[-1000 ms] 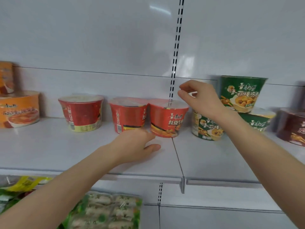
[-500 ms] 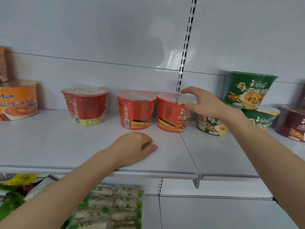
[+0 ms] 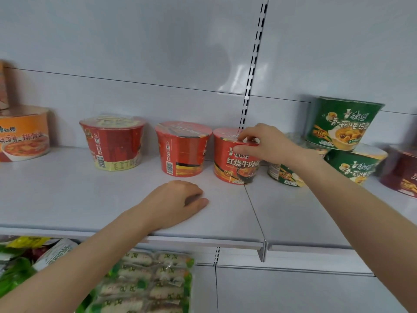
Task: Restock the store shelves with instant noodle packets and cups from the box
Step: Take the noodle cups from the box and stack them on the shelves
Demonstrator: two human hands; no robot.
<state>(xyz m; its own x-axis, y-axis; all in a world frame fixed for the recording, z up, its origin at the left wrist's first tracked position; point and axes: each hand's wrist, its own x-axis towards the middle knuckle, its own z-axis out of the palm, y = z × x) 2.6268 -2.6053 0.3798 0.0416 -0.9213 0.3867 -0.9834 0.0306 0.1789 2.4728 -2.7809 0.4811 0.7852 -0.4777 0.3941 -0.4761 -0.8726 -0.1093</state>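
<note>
Red noodle cup [image 3: 234, 164] stands upright on the white shelf [image 3: 67, 199], at the seam between two shelf boards. We note the right hand [image 3: 265, 144] gripping its lid rim from above, fingers curled over the top and thumb on the near edge. The left hand [image 3: 174, 202] rests on the shelf at 7 o'clock from the cup, fingers loosely curled, holding nothing. A second red cup [image 3: 182, 150] sits just beside it at 9 o'clock; green noodle cups [image 3: 345, 125] are stacked at 3 o'clock.
</note>
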